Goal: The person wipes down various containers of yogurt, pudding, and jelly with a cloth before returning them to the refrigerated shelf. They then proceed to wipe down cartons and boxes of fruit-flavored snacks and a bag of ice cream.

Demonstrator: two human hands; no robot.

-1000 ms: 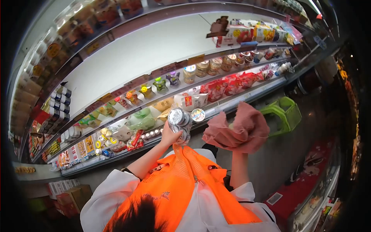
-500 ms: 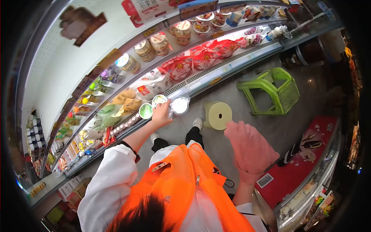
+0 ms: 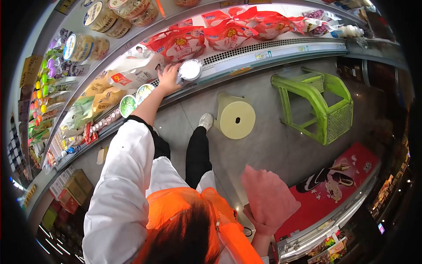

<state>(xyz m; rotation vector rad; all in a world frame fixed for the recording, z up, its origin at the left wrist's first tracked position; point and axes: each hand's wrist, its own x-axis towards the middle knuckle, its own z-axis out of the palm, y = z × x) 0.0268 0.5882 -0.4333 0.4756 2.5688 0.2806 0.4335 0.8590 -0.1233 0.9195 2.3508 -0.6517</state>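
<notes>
At the front edge of the bottom shelf (image 3: 263, 53), the left hand (image 3: 168, 78) clasps a foil-lidded cup pack (image 3: 190, 69) that could tip to the floor (image 3: 272, 147) if let go overhanging, while the right hand (image 3: 258, 222) clutches a pink cloth (image 3: 268, 198).

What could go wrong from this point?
The left hand alone grips the cup pack at the shelf's front edge; it could slip to the floor, since the right hand is full of pink cloth. The round stool stands close by the person's shoe, a likely trip hazard.
</notes>
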